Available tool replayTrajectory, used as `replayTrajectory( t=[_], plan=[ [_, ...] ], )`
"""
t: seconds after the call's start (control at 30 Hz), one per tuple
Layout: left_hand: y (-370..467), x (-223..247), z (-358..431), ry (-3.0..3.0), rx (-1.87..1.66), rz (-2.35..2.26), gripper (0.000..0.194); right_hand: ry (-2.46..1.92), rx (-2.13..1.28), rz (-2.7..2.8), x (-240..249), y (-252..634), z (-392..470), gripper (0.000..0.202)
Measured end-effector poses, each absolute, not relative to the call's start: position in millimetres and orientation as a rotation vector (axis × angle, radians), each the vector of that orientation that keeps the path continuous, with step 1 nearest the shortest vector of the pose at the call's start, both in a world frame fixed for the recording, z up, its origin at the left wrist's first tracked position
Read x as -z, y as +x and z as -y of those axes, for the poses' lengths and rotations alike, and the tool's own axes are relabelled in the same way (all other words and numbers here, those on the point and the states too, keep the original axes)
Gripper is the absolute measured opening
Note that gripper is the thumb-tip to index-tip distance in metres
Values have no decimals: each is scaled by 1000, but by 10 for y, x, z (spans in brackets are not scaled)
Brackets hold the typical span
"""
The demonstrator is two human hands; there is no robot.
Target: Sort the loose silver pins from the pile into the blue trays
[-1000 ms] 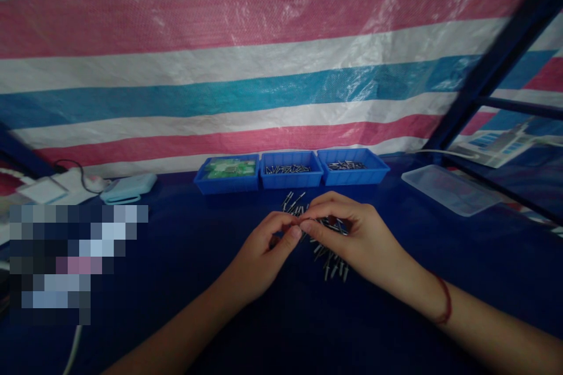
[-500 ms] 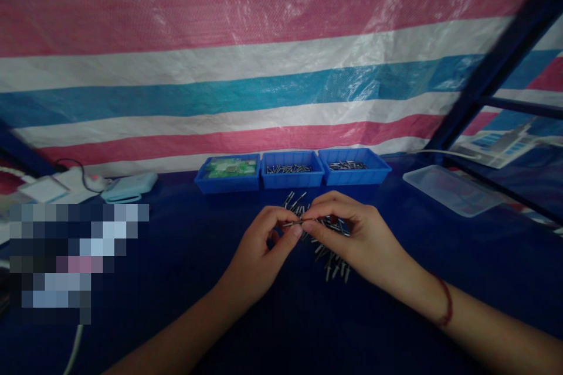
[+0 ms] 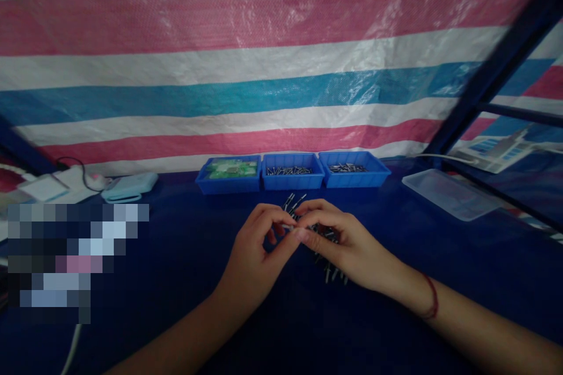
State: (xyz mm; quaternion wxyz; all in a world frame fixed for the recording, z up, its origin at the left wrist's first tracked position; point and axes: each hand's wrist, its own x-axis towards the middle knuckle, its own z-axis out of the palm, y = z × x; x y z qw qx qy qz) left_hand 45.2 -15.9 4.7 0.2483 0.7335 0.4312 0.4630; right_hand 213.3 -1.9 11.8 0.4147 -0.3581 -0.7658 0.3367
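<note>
My left hand (image 3: 259, 246) is closed in a pinch, and a thin metal blind rivet (image 3: 288, 227) shows between its thumb and forefinger. Against those fingertips, my right hand (image 3: 347, 243) pinches at the same spot; its thumb and forefinger cover that end of the rivet. Beneath and behind the right hand lies a loose pile of blind rivets (image 3: 329, 274) on the dark blue table (image 3: 281, 328), partly hidden by the fingers.
Three blue bins stand in a row behind the hands: a left bin (image 3: 231, 186) with green packets, a middle bin (image 3: 293, 182) and a right bin (image 3: 358, 180) with small metal pieces. A clear plastic lid (image 3: 448, 193) lies right; a light blue case (image 3: 129, 187) lies left.
My right hand has moved slightly left and closer to my left hand. Less of the rivet shows between the fingertips, and more of the pile is covered.
</note>
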Motion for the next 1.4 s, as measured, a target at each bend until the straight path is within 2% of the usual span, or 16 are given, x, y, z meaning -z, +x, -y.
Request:
replayTrajectory(
  t=[0.1, 0.17, 0.3, 0.4, 0.57, 0.8, 0.9, 1.13, 1.4],
  plan=[
    [468, -25, 153, 1874, -1217, -1227, 17, -961, -735, 1911, -147, 2271, -160, 14],
    [483, -12, 147, 1799, -1180, -1256, 24, -1104, -453, 1842, -167, 2463, -364, 17],
    [504, -7, 139, 1778, -1088, -1253, 22, -1458, 246, 1668, -126, 2915, -796, 20],
    [496, -2, 127, 1872, -1039, -1277, 20, -1666, 399, 1723, -23, 3118, -966, 27],
    [428, 49, 49, 2144, -981, -1400, 17, -1721, 427, 1710, 41, 3161, -946, 32],
    [375, 126, -97, 2410, -764, -1575, 18, -1510, 337, 1872, -46, 2948, -774, 24],
    [395, 149, -151, 2463, -725, -1643, 25, -1421, 288, 1959, -66, 2814, -676, 23],
    [394, 169, -207, 2480, -680, -1654, 19, -1299, 229, 2101, -89, 2607, -482, 24],
    [382, 121, -189, 2471, -686, -1678, 22, -1210, 99, 2192, -43, 2490, -389, 22]
  ],
)
